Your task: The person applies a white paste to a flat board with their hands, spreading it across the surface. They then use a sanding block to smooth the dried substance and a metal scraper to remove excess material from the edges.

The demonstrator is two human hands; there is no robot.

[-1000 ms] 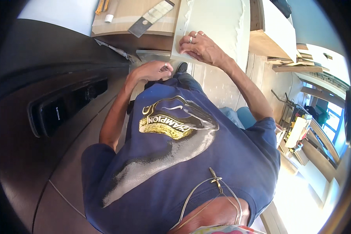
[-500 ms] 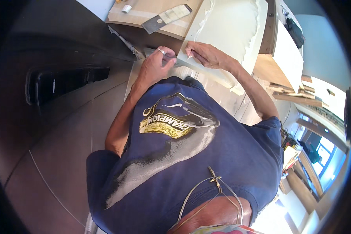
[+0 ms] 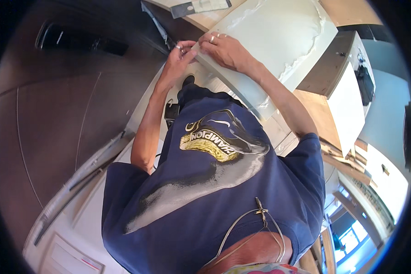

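A: Nearest the lens: dark blue shirt (image 3: 223,182) with thin cord (image 3: 242,223) across the chest.

B: Beyond it: left hand (image 3: 178,61), ringed fingers pinched at the near corner of the pale board (image 3: 269,41).

A: Right hand (image 3: 226,50)?

B: Spread flat, palm down, pressing on the board's near edge.

A: Board position?

B: Flat on the wooden bench (image 3: 326,121), white paste ridged along its far edges.

A: Farthest: flat grey tool (image 3: 201,7) at the top.
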